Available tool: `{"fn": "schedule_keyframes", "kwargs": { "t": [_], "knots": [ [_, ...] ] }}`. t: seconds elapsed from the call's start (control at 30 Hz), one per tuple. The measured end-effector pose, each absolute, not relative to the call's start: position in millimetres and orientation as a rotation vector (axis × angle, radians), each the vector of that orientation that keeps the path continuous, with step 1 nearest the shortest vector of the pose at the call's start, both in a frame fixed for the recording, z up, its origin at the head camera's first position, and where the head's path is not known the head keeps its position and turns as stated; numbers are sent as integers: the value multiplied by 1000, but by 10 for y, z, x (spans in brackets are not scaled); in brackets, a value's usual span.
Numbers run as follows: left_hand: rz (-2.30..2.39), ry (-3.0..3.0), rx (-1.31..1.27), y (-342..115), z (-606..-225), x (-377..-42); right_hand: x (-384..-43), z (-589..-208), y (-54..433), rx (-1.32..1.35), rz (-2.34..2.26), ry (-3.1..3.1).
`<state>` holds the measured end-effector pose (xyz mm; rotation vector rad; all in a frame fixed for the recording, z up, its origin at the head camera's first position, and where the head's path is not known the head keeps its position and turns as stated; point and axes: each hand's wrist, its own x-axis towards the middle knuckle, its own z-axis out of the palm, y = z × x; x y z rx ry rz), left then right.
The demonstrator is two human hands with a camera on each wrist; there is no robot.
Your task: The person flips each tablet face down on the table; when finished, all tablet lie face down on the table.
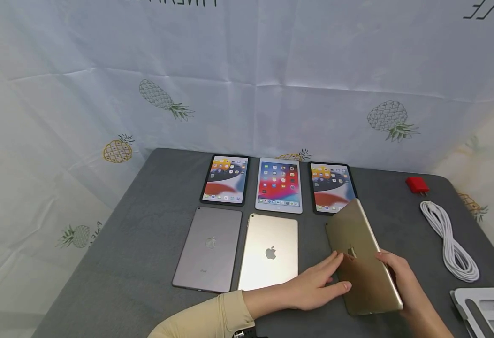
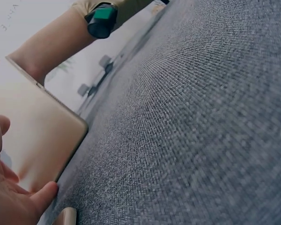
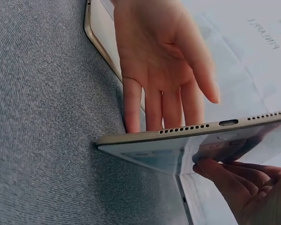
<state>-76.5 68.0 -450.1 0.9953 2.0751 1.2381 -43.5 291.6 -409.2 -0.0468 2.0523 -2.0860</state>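
Note:
A gold tablet stands tilted on its left long edge on the grey table, its back with a logo facing left. My right hand holds it by the raised right edge; in the right wrist view fingers of that hand lie against the screen side. With fingers stretched out, my left hand touches the tablet's back near the lower edge. The right wrist view shows the port and speaker holes along its short edge. Left of it, a second gold tablet and a grey tablet lie face down.
Behind them lie a black-rimmed tablet, a white tablet and another black-rimmed tablet, screens lit. At the right are a red charger plug, a coiled white cable and a white folding stand. A pineapple-print cloth hangs behind.

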Motion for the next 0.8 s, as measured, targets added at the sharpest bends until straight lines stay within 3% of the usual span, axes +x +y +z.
{"fn": "schedule_keyframes", "kwargs": {
  "t": [0.4, 0.8],
  "knots": [
    [1578, 2078, 685, 581, -4484, -792, -471, -4167, 2927, 452, -2096, 1880],
    [1652, 2068, 501, 484, -4473, -863, -508, -4235, 2819, 650, -2053, 1884]
  ]
}}
